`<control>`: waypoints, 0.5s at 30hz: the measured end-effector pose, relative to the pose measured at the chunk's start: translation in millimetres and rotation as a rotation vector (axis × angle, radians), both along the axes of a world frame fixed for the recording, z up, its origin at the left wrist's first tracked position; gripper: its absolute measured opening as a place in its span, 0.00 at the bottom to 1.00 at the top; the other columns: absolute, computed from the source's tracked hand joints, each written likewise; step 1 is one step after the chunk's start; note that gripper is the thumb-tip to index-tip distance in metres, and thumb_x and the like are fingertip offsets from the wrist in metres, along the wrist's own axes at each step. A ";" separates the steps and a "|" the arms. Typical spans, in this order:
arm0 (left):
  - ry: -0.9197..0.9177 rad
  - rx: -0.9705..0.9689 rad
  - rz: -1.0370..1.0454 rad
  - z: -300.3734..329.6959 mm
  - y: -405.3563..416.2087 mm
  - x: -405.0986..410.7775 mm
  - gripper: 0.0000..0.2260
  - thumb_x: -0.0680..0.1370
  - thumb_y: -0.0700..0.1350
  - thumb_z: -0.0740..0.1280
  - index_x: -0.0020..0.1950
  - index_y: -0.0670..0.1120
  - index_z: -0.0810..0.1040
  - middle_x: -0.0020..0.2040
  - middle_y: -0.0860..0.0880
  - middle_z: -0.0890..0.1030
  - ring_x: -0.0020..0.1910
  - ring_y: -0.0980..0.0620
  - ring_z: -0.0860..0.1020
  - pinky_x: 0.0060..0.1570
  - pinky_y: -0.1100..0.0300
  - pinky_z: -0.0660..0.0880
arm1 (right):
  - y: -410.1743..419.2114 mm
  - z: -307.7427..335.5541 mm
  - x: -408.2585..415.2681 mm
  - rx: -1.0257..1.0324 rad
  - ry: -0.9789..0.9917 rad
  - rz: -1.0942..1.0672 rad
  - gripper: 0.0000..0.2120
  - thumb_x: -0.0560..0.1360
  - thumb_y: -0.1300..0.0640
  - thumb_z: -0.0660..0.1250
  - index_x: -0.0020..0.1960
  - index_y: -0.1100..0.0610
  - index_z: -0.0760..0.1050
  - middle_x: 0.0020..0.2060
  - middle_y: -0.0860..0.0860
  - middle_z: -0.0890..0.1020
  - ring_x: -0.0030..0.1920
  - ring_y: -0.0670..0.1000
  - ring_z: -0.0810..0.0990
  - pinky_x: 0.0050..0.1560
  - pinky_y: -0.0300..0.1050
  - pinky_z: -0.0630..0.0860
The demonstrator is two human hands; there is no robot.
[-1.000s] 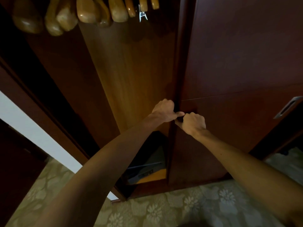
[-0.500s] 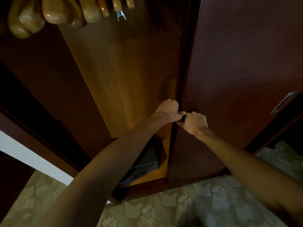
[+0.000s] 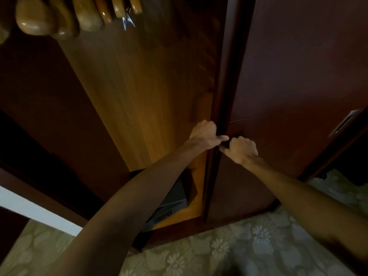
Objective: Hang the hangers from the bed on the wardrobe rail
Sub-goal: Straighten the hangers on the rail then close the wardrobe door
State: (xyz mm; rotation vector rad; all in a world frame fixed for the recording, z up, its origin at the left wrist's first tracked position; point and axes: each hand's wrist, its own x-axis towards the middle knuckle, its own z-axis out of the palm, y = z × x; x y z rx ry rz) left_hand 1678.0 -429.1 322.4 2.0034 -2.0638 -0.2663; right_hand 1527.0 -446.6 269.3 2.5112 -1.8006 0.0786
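Head view: both hands, left (image 3: 205, 134) and right (image 3: 242, 149), curl tight around the wardrobe door (image 3: 288, 96) edge at centre; wooden hangers (image 3: 59, 18) hang at eleven o'clock; sliding it likely comes next

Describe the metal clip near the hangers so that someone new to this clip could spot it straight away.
Start at the open wardrobe and look to the top of the picture, where a row of wooden hangers hangs. At the right end of that row a small metal clip dangles below the wood. It is the only shiny silver piece there; everything beside it is rounded, honey-coloured wood.
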 end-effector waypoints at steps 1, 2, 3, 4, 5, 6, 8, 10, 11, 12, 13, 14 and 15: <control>-0.006 -0.004 0.005 -0.3 -0.2 -0.5 0.25 0.76 0.65 0.69 0.34 0.45 0.70 0.33 0.50 0.74 0.35 0.51 0.76 0.36 0.57 0.74 | -0.3 0.4 -1.0 0.004 -0.005 -0.004 0.30 0.78 0.33 0.57 0.39 0.58 0.79 0.29 0.49 0.76 0.34 0.52 0.80 0.36 0.46 0.77; -0.013 -0.007 0.006 -0.5 0.2 -1.2 0.25 0.76 0.66 0.68 0.34 0.46 0.70 0.33 0.50 0.74 0.36 0.51 0.77 0.36 0.57 0.74 | -0.3 0.7 -2.0 0.008 -0.005 -0.008 0.30 0.78 0.33 0.56 0.39 0.58 0.79 0.30 0.50 0.76 0.36 0.53 0.81 0.37 0.47 0.78; -0.020 -0.012 0.008 -0.4 0.6 -1.8 0.25 0.76 0.66 0.68 0.35 0.46 0.71 0.34 0.50 0.74 0.38 0.50 0.78 0.37 0.57 0.74 | -0.3 1.1 -2.7 0.011 -0.007 -0.011 0.30 0.78 0.32 0.56 0.39 0.58 0.78 0.31 0.50 0.76 0.37 0.54 0.82 0.38 0.47 0.78; -0.027 -0.016 0.014 -0.5 0.9 -2.4 0.25 0.76 0.66 0.67 0.35 0.46 0.71 0.34 0.49 0.74 0.39 0.50 0.78 0.38 0.57 0.74 | -0.2 1.5 -3.6 0.013 -0.009 -0.014 0.30 0.78 0.32 0.56 0.39 0.58 0.78 0.32 0.50 0.77 0.37 0.54 0.82 0.38 0.47 0.77; -0.032 -0.018 0.022 0.0 1.6 -3.3 0.25 0.76 0.66 0.67 0.35 0.46 0.71 0.35 0.49 0.73 0.41 0.49 0.77 0.39 0.56 0.74 | -0.3 2.0 -4.2 0.015 -0.009 -0.015 0.30 0.78 0.32 0.56 0.39 0.57 0.78 0.32 0.50 0.77 0.37 0.54 0.81 0.37 0.47 0.76; -0.035 -0.017 0.030 -0.2 2.1 -4.5 0.25 0.76 0.66 0.67 0.35 0.46 0.70 0.36 0.49 0.73 0.42 0.49 0.77 0.40 0.56 0.74 | -0.5 2.6 -4.8 0.016 -0.007 -0.016 0.30 0.79 0.33 0.56 0.40 0.57 0.78 0.32 0.50 0.77 0.36 0.53 0.80 0.37 0.46 0.75; -0.036 -0.020 0.047 -0.4 3.7 -7.6 0.25 0.76 0.67 0.67 0.34 0.46 0.70 0.35 0.49 0.74 0.41 0.49 0.78 0.40 0.55 0.76 | -0.3 3.8 -5.6 0.022 0.007 -0.014 0.30 0.78 0.32 0.56 0.40 0.58 0.79 0.32 0.50 0.77 0.35 0.53 0.80 0.36 0.46 0.75; -0.031 -0.020 0.065 -1.1 4.4 -10.4 0.25 0.76 0.67 0.67 0.34 0.47 0.70 0.34 0.50 0.74 0.40 0.49 0.79 0.40 0.55 0.78 | 0.1 5.0 -5.7 0.032 0.021 -0.016 0.31 0.78 0.32 0.55 0.40 0.58 0.79 0.33 0.51 0.79 0.37 0.53 0.82 0.38 0.47 0.78; -0.024 -0.020 0.073 -1.8 4.0 -11.2 0.25 0.76 0.67 0.67 0.35 0.47 0.70 0.34 0.50 0.74 0.40 0.49 0.79 0.40 0.55 0.78 | 0.2 5.7 -5.8 0.037 0.022 -0.018 0.31 0.78 0.32 0.55 0.41 0.58 0.80 0.34 0.51 0.80 0.37 0.53 0.82 0.38 0.47 0.79; -0.015 -0.019 0.080 -2.1 3.4 -11.8 0.25 0.76 0.67 0.67 0.35 0.46 0.70 0.34 0.50 0.74 0.40 0.49 0.79 0.40 0.55 0.79 | 0.1 6.0 -6.0 0.042 0.020 -0.021 0.31 0.78 0.32 0.55 0.41 0.58 0.80 0.34 0.52 0.80 0.38 0.54 0.83 0.39 0.47 0.79; -0.008 -0.020 0.087 -2.3 2.6 -12.3 0.25 0.75 0.67 0.68 0.35 0.46 0.71 0.35 0.50 0.74 0.40 0.50 0.79 0.40 0.55 0.79 | 0.0 6.1 -6.2 0.044 0.015 -0.023 0.31 0.78 0.32 0.55 0.41 0.58 0.80 0.35 0.52 0.80 0.39 0.54 0.83 0.39 0.48 0.79; -0.002 -0.019 0.094 -2.9 1.9 -12.7 0.25 0.75 0.67 0.68 0.35 0.46 0.71 0.35 0.49 0.74 0.39 0.50 0.79 0.41 0.55 0.79 | -0.2 6.3 -6.2 0.047 0.010 -0.026 0.31 0.78 0.32 0.55 0.41 0.58 0.80 0.35 0.52 0.79 0.39 0.54 0.83 0.39 0.47 0.78; 0.005 -0.018 0.099 -3.9 1.4 -12.9 0.25 0.75 0.67 0.68 0.35 0.46 0.71 0.35 0.49 0.74 0.39 0.50 0.79 0.41 0.55 0.79 | 0.0 6.4 -6.4 0.050 0.006 -0.028 0.31 0.79 0.32 0.55 0.41 0.58 0.79 0.35 0.52 0.79 0.40 0.55 0.83 0.39 0.47 0.77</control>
